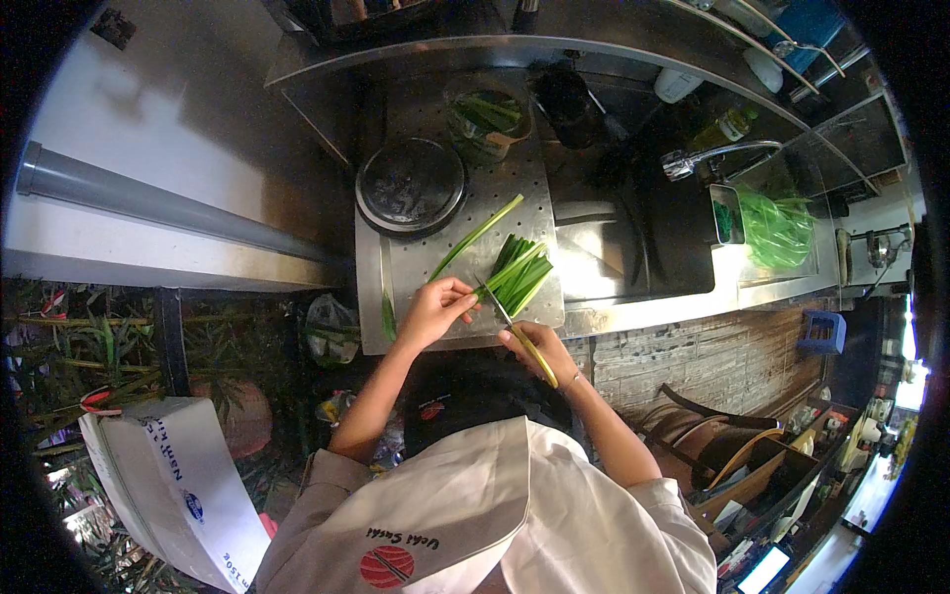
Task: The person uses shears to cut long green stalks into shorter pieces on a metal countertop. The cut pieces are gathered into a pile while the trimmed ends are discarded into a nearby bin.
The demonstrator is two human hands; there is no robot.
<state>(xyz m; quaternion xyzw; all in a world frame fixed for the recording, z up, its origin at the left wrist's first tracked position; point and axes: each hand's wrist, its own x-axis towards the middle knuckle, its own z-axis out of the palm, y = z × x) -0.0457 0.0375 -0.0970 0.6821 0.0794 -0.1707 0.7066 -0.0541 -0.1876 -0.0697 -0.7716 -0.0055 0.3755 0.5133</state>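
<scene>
My left hand (439,310) pinches a long green leaf near the front of the perforated steel board (445,334). In my right hand (540,350) is a pair of scissors (531,349) with yellowish handles, its blades at the leaf just right of my left fingertips. Beneath and beyond the blades lies a pile of cut green leaves (524,286). One long pale-green stalk (475,237) lies slanting on the board behind my left hand. A small leaf piece (388,315) rests by the board's left edge.
A round dark lid or pan (410,185) and a clear container of leaves (486,122) stand on the board. To the right are the dark sink (668,245), a faucet (679,165), a small metal container (726,215) and a green plastic bag (778,229). A grey pipe (163,204) runs along the left.
</scene>
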